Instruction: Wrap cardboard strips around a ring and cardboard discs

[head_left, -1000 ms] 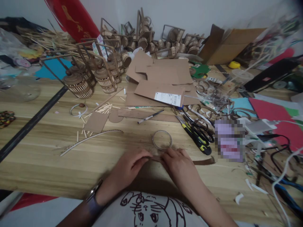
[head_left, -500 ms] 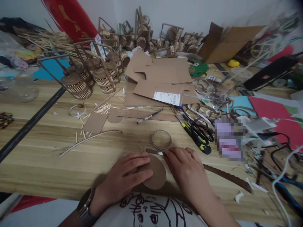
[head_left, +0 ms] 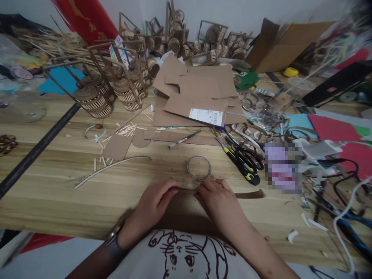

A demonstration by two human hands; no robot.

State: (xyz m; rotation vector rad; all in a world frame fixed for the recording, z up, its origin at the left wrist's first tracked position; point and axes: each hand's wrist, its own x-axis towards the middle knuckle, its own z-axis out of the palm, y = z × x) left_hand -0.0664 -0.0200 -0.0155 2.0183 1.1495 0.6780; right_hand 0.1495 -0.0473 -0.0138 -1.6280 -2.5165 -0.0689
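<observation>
Near the front edge, my left hand [head_left: 157, 201] is closed, thumb and fingers pinching thin brown cardboard. My right hand [head_left: 216, 197] is closed over the same piece, a little to the right. Between them shows a narrow brown cardboard strip [head_left: 249, 194], whose free end sticks out past my right hand. The round cardboard disc is not clearly visible; it seems turned edge-on or hidden between the hands. Just beyond my fingers lies a thin ring [head_left: 199, 168], flat on the wooden table [head_left: 58, 186].
A utility knife [head_left: 240, 164] and black-handled scissors [head_left: 247, 155] lie to the right. A pen [head_left: 184, 139], cardboard sheets [head_left: 200, 87] and small sticks [head_left: 129, 130] lie farther back. Small slatted baskets [head_left: 94, 100] stand at the back left. A curved strip [head_left: 110, 168] lies left.
My left hand has gone from lying flat on the disc to pinching. The disc's flat face no longer shows. The strip's free end has swung up and its visible part is shorter.
</observation>
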